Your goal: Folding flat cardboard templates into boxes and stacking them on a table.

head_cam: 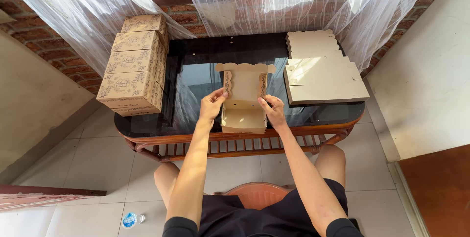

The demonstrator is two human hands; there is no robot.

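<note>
Fingers of left hand [212, 104] and right hand [273, 109] pinch cardboard box [243, 105] side flaps, mid-fold; next likely tucking flaps inward.

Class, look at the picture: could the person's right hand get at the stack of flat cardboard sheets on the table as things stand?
Probably yes. The right hand is busy on the half-folded box, but the flat stack lies just to its right on the glass table with nothing between.

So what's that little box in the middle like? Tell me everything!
The box is pale tan cardboard, half folded. Its scalloped lid stands open at the back, with patterned strips down two side flaps. It sits on the dark glass table near the front edge. The left hand and right hand pinch its side walls.
</note>
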